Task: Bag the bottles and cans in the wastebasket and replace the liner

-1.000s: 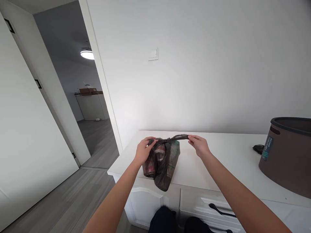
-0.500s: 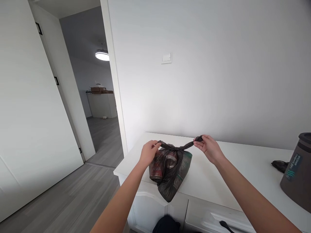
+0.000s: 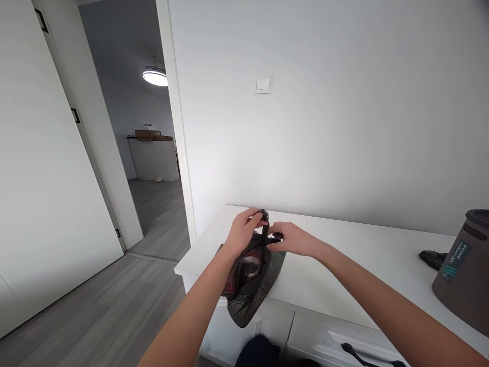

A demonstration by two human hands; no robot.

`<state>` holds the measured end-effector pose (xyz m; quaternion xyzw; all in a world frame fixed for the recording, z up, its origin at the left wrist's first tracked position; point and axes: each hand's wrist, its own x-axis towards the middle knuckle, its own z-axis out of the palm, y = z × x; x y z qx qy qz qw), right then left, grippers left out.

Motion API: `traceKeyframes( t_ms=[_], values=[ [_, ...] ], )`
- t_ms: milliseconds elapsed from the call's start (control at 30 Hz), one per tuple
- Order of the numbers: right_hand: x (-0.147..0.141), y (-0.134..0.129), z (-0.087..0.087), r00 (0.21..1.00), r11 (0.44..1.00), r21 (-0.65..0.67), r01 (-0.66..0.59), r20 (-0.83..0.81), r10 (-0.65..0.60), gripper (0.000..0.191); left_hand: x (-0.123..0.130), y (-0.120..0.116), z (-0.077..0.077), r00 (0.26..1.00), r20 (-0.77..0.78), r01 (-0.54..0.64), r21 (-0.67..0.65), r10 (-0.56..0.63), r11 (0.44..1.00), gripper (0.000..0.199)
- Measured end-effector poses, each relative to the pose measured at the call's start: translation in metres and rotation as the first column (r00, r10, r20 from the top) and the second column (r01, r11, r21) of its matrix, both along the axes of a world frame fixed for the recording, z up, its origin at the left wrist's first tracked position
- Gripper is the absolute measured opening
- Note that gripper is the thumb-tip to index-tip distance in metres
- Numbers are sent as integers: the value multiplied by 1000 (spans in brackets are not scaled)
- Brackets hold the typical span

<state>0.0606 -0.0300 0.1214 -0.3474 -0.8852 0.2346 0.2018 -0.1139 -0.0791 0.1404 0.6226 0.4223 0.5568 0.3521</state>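
Observation:
A thin black plastic bag point(image 3: 250, 285) rests at the front left edge of the white cabinet top, its lower part hanging over the edge. Through the film I make out red cans and something green. My left hand point(image 3: 244, 229) pinches one twisted end of the bag and holds it up above the bag's neck. Just to the right, my right hand point(image 3: 292, 238) is closed on the other end, close to the knot. The two hands are near each other, and fingertips partly hide the neck.
A grey-brown garbage bin point(image 3: 464, 275) stands on the cabinet top point(image 3: 355, 275) at the right, with a crumpled black plastic piece point(image 3: 433, 259) beside it. Black handles point(image 3: 359, 355) stick out from the drawer front. At the left is an open white door point(image 3: 46, 168) and a doorway.
My hands have come together from holding the bag's two ends stretched apart. The right hand moved left to the neck; the left end is now raised. The bag has tilted slightly.

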Motion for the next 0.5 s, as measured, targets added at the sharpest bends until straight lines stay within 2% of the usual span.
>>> traceKeyframes(
  t_ms=[100,233,400,500],
  values=[
    [-13,-8,-1,998,1000,-12,21,-57,-22,15,0,-6,-2,999,26,28,-9,-28,1000,29],
    [-14,-18,4,997,997,6,74,-37,-73,14,-2,-16,-3,999,31,22,4,-22,1000,27],
    [7,-30,18,997,997,31,64,-47,-62,23,-4,-22,-1,994,107,-25,46,20,999,28],
    [32,-46,27,988,990,73,124,-99,-116,27,-1,-27,-7,990,141,-10,25,6,1000,35]
  ],
)
